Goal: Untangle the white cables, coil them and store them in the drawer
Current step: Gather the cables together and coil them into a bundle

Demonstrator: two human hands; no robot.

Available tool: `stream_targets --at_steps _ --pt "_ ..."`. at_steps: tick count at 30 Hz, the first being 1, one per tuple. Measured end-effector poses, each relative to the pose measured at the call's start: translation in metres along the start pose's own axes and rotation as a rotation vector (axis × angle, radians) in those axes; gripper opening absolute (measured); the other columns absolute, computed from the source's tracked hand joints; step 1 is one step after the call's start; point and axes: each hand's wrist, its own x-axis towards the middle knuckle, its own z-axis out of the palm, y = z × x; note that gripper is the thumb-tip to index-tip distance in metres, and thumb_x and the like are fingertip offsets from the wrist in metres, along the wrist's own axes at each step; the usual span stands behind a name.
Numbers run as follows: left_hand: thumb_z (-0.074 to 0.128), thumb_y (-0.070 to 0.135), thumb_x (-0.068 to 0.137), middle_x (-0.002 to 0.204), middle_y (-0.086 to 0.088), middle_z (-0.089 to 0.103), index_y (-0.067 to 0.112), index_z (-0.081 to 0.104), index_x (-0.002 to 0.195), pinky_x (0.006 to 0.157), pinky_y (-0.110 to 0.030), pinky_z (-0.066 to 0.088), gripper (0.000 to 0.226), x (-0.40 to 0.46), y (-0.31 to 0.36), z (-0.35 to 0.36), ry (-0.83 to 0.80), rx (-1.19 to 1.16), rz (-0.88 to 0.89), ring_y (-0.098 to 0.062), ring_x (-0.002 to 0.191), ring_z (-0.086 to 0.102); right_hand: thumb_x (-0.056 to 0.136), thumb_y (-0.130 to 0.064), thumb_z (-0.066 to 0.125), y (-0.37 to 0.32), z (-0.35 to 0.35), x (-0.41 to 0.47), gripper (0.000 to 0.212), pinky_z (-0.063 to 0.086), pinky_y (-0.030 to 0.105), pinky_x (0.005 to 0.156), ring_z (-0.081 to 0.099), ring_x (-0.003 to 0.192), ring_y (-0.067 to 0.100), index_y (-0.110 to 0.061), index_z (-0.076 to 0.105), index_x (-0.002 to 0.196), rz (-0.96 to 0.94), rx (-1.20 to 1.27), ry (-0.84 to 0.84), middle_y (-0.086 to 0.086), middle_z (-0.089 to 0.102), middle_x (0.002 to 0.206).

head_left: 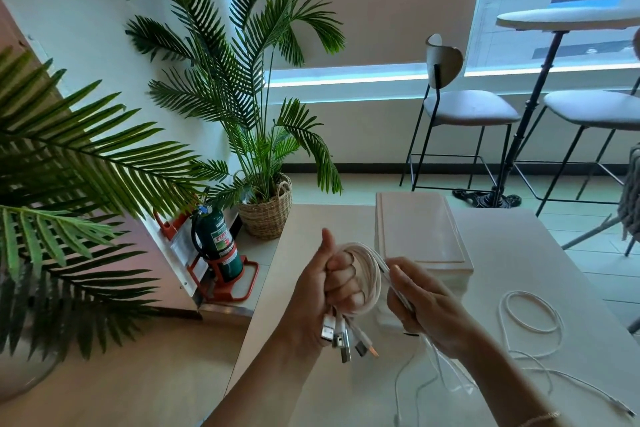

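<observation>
At centre frame, the left hand is a closed fist, thumb up, gripping a round coil of smooth white cables with metal USB plugs dangling below. Just to its right, the right hand pinches a strand against the coil, fingers curled nearly shut. Behind them sits a pale boxy drawer unit on the table; a loose cable loop lies at lower right.
</observation>
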Motion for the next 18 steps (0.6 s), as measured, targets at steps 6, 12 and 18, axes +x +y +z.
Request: stream_targets --at_steps 6,12,18 --pt "0.09 0.047 0.041 0.028 0.009 0.034 0.018 0.048 0.043 0.029 -0.009 0.028 0.051 0.009 0.005 -0.004 -0.026 -0.043 0.111 -0.006 0.03 0.013 0.098 -0.032 0.035 0.008 0.011 -0.006 0.032 0.034 0.022 0.053 0.038 0.046 0.004 -0.031 0.044 0.067 -0.074 -0.54 0.041 -0.008 0.046 0.046" --pt "0.089 0.052 0.033 0.033 0.008 0.035 0.015 0.05 0.051 0.029 -0.013 0.031 0.056 0.011 -0.003 -0.006 0.055 -0.01 0.191 -0.002 0.025 0.032 0.099 -0.029 0.034 -0.004 0.023 -0.008 0.03 0.036 0.021 0.053 0.044 0.055 0.006 -0.022 0.038 0.07 0.114 -0.783 -0.035 -0.003 0.048 0.066" --pt "0.085 0.059 0.039 0.045 0.006 0.031 0.005 0.05 0.08 0.043 -0.02 0.042 0.077 0.009 -0.014 0.002 0.07 0.222 0.226 -0.004 0.036 0.032 0.098 -0.024 0.029 -0.013 0.029 -0.007 0.035 0.031 0.02 0.048 0.04 0.051 0.015 -0.019 0.036 0.064 0.284 -0.923 -0.078 -0.002 0.04 0.058"
